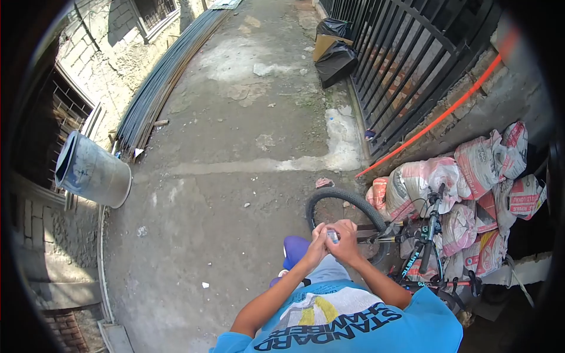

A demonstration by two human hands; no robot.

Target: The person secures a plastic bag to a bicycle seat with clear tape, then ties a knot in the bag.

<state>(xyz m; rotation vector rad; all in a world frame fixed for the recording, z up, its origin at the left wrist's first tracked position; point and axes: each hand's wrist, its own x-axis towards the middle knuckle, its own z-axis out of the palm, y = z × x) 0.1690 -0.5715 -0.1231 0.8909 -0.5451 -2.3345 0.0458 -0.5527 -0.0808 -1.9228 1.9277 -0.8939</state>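
Note:
My left hand (318, 242) and my right hand (345, 237) meet in front of my body, with fingers closed. Between them is a small, clear, bluish object (333, 236); it is mostly covered by the fingers, so its kind cannot be made out. Just beyond my hands is the front wheel (311, 207) of a bicycle, whose handlebar (434, 219) and dark frame (412, 259) lean to the right. Neither hand visibly touches the bicycle. Below my hands, a purple shoe (294, 250) shows on the concrete.
Filled sacks (471, 170) are piled behind the bicycle. A black metal gate (406, 59) runs along the right, with black bags (336, 59) beside it and an orange hose-like line (441, 117) nearby. On the left stand a blue-grey drum (97, 173) and long metal bars (168, 73).

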